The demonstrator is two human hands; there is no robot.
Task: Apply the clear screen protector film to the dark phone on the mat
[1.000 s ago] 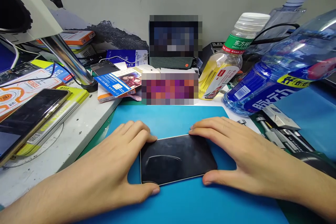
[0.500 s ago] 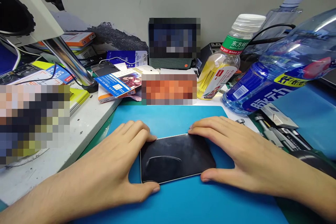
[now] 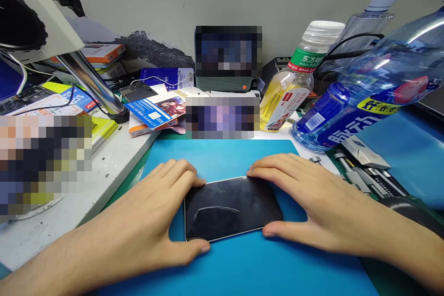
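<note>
A smartphone [image 3: 231, 210] with a dark, glossy screen lies face up and sideways on a blue mat [image 3: 236, 268]. My left hand [image 3: 169, 215] grips its left end, thumb along the near edge and fingertips at the far edge. At the right end, my right hand [image 3: 305, 203] holds it the same way, with the thumb at the near corner and fingers on the far edge. The screen between the hands is uncovered and shows a curved reflection. The phone's underside is hidden.
Beyond the mat stand a tea bottle [image 3: 294, 83] with yellow liquid and a large blue-labelled bottle [image 3: 340, 106]. Screwdriver-like tools [image 3: 367, 175] lie at right. A microscope stand's pole [image 3: 93, 83] rises at left, near cardboard packets [image 3: 156, 111]. A blurred screen [image 3: 227, 55] stands at the back.
Both hands keep the same hold on the phone. The whole view has shifted very slightly, and the colours in the blurred patch behind the mat have turned from orange to purple.
</note>
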